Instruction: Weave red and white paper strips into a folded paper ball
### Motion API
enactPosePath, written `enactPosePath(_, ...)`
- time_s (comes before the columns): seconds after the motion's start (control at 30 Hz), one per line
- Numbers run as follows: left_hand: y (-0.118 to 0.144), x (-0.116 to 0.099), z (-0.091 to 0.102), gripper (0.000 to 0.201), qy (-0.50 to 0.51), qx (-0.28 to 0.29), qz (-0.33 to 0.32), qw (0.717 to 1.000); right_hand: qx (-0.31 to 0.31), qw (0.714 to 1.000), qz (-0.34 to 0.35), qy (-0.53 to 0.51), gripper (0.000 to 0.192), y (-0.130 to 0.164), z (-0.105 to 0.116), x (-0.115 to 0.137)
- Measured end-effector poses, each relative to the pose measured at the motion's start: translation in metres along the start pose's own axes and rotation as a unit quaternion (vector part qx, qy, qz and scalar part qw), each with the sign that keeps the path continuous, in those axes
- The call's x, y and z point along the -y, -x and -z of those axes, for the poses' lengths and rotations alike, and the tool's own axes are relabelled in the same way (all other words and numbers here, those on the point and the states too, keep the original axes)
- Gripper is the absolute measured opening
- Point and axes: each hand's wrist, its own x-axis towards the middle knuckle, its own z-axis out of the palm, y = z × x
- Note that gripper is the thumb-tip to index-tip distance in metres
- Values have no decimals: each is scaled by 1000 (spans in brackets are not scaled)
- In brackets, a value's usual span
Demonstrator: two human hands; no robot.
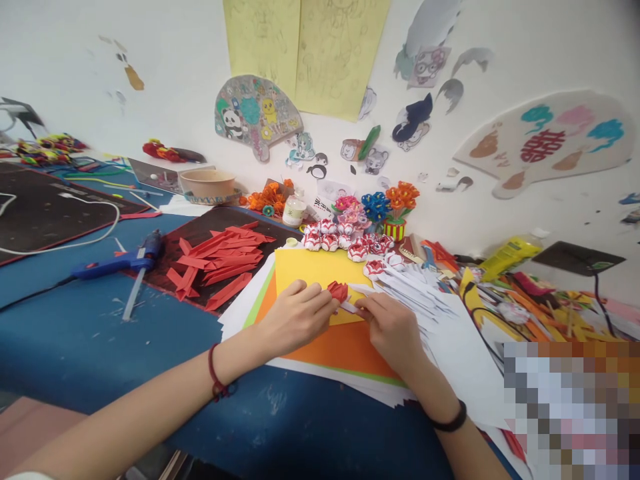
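Observation:
My left hand (295,315) and my right hand (393,327) meet over a stack of yellow and orange paper sheets (320,270). Between their fingertips sits a small folded red paper piece (339,291) with a white strip (350,307) under it. Both hands pinch this piece. A row of finished red-and-white paper flowers (345,243) lies just beyond the sheets. To the left, a pile of folded red paper strips (220,260) rests on a dark mat.
A blue glue gun (117,261) lies on the blue table (100,333) at left. A bowl (207,183), a small jar (294,210) and paper flower pots (395,207) stand by the wall. White folded strips (410,287) and craft clutter fill the right.

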Motion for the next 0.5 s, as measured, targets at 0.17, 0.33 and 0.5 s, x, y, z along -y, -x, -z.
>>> enactPosePath(0.17, -1, -2, -1, 11, 27, -23, 29, 999, -49, 998, 23, 41, 18, -2, 1, 13)
enactPosePath(0.33, -1, -3, 1, 15, 65, -31, 59, 996, -106, 990, 46, 75, 19, -1, 2, 20)
enactPosePath(0.5, -1, -4, 1, 17, 82, -26, 58, 995, -121, 986, 38, 105, 16, -2, 3, 22)
